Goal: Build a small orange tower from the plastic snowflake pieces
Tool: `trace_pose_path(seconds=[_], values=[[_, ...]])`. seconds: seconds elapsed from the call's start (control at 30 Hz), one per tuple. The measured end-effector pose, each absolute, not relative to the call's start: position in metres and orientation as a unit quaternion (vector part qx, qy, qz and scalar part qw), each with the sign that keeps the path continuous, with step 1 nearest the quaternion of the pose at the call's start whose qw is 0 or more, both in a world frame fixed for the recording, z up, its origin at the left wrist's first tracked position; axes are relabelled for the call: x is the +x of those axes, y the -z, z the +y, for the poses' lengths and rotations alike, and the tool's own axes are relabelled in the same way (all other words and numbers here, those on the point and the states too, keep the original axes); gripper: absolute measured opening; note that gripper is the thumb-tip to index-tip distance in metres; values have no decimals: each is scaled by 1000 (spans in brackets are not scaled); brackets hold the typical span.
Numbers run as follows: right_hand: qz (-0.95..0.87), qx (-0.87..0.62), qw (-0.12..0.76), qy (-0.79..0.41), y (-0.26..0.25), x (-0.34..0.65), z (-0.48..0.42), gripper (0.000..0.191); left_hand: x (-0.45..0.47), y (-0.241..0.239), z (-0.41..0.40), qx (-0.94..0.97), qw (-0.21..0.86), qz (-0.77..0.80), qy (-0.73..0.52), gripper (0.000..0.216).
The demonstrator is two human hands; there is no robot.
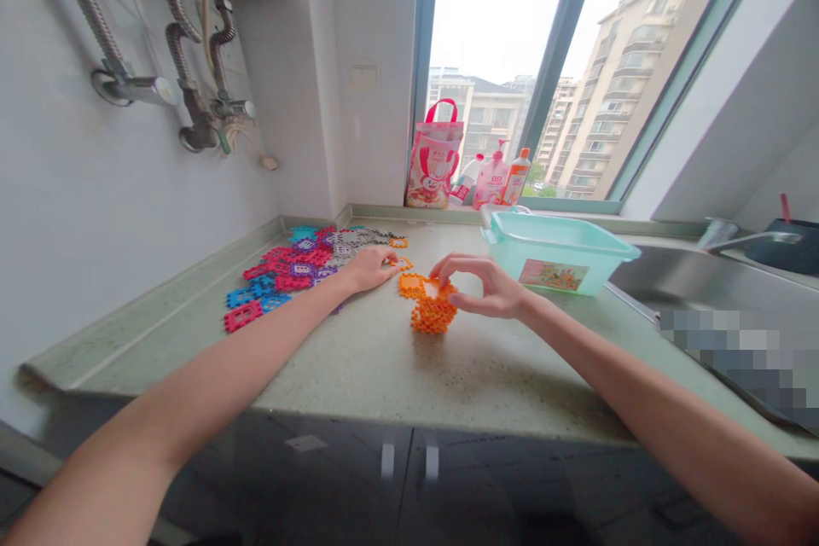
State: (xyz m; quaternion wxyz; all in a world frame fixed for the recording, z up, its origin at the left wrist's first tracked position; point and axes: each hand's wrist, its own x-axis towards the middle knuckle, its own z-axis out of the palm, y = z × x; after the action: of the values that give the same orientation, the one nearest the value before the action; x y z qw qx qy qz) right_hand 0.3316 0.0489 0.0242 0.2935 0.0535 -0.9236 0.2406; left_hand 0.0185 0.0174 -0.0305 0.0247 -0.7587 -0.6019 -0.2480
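An orange stack point(433, 320) of square, notch-edged plastic building pieces stands on the countertop. My right hand point(490, 286) is at its upper right side, thumb and fingers curled around the top pieces. Another orange piece point(411, 285) lies against the stack's left side. My left hand point(371, 268) is farther left, with its fingertips closed on the edge of a flat orange building piece point(403, 264). Just beyond lies one more orange piece point(398, 242). Beside my left forearm spreads a pile of red, blue, purple and grey pieces point(294, 266).
A mint-green plastic tub point(563, 235) stands behind my right hand, near the steel sink point(678, 273) and faucet point(748, 235). A pink bag point(435, 166), a pink pump bottle point(491, 179) and an orange-capped bottle point(515, 177) stand by the window. Wall pipes point(185, 68) hang at upper left.
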Motion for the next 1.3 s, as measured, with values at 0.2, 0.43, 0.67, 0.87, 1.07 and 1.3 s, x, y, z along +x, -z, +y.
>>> trace_pose_path(seconds=[0.2,0.43,0.67,0.87,1.07,1.3], values=[[-890,-25,368,-267,-25,335,63,38,18,28,16,-745,39,-621,240,31],[-878,-186,367,-245,10,329,108,56,24,6,2,-674,42,-673,301,35],[-905,-204,293,-230,25,330,122,49,68,-47,-47,-813,-31,-399,423,34],[-912,-188,289,-224,27,330,123,46,80,-39,-48,-854,-54,-354,379,40],[-916,-184,282,-218,27,331,123,42,85,-34,-47,-847,-78,-366,379,41],[-913,-184,282,-229,27,331,124,44,63,-29,-36,-820,-74,-429,372,42]])
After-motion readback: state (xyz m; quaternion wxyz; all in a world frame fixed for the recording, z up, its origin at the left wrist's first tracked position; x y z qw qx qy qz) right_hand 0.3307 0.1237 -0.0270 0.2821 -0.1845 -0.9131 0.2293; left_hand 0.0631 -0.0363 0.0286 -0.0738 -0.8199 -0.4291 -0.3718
